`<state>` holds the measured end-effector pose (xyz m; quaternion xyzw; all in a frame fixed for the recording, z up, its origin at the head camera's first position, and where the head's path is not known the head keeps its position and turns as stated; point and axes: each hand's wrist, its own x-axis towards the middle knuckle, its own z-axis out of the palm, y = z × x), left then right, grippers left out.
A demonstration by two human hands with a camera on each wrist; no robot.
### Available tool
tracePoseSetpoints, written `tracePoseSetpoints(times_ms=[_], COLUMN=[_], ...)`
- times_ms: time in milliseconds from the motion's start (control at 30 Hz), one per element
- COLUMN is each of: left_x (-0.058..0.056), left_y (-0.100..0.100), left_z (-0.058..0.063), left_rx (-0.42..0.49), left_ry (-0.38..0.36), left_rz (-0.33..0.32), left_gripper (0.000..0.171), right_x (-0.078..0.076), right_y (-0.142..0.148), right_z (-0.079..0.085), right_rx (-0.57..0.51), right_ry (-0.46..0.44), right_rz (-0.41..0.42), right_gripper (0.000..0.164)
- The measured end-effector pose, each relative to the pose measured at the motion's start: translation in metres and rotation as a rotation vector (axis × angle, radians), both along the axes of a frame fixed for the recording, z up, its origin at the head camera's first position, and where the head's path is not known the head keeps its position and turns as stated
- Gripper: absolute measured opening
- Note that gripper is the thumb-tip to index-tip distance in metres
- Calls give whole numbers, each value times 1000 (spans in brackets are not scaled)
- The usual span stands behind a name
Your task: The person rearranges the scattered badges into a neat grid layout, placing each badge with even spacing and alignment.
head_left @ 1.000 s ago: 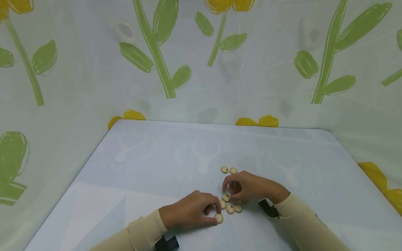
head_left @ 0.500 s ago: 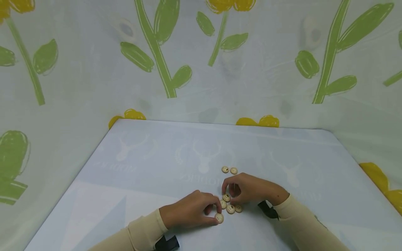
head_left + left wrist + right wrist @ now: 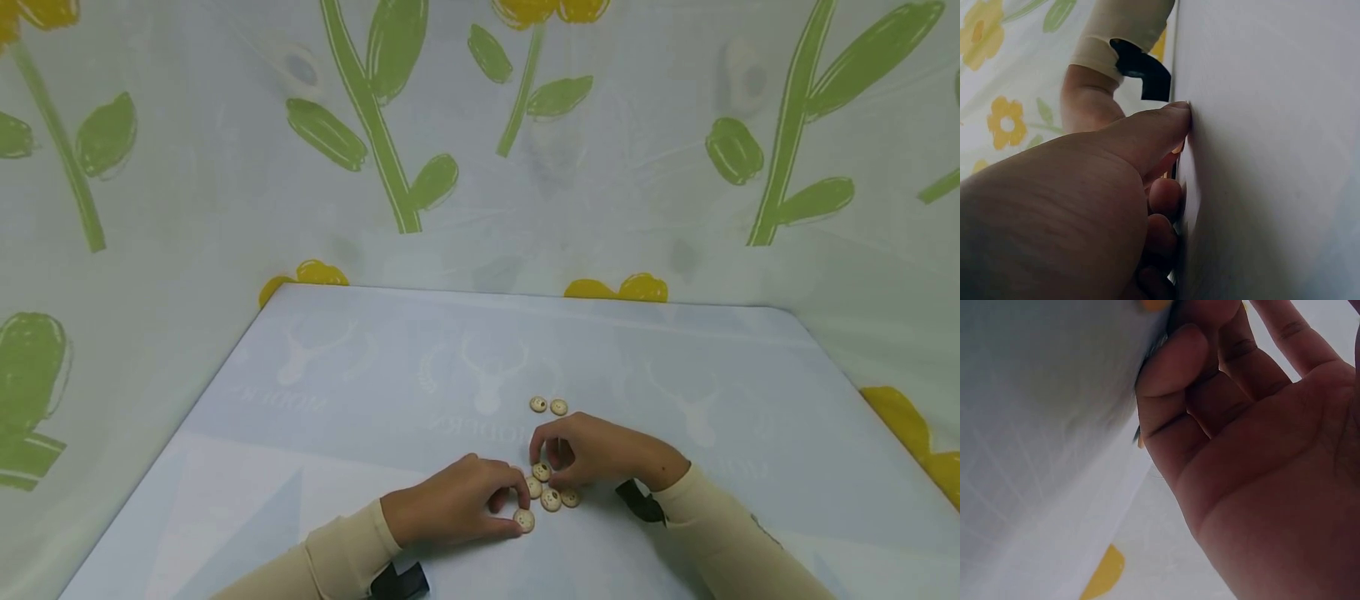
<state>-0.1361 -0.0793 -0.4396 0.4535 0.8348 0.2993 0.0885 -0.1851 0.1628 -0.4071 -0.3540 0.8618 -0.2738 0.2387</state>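
Note:
Small round wooden buttons with dark marks lie in a cluster on the table. My left hand [image 3: 465, 502] pinches the nearest button [image 3: 524, 521] between thumb and index finger at the cluster's left front. Across from it, my right hand [image 3: 600, 450] has its thumb and index finger on either side of another button [image 3: 542, 472] at the top of the cluster. Between the hands lie further buttons, among them a front button [image 3: 551, 499] and a right-hand button [image 3: 570, 497]. In the left wrist view the thumb [image 3: 1160, 128] reaches down to the tabletop and its button is hidden.
Two more buttons, a left one [image 3: 537, 404] and a right one [image 3: 558, 407], lie side by side beyond the right hand. The pale table [image 3: 360, 358] has a faint deer-head print. Behind it hangs a flower-patterned white curtain [image 3: 637, 208].

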Motion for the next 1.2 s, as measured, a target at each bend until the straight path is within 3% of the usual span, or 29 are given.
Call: tracePoseSetpoints(times_ms=[533, 767, 967, 1200], left_x=[-1, 0, -1, -1], left_y=[0, 0, 0, 0], left_z=[1, 1, -2, -1], left_rx=[0, 1, 17, 6], left_ry=[12, -18, 32, 25], left_rz=[4, 1, -7, -4], left_gripper=[16, 15, 16, 16], right_x=[0, 0, -1, -1], right_y=[-2, -3, -2, -3], right_z=[0, -1, -2, -2], right_rx=[7, -5, 5, 13], right_ry=[18, 16, 32, 28], right_rz=[-9, -2, -5, -12], right_gripper=[22, 21, 21, 21])
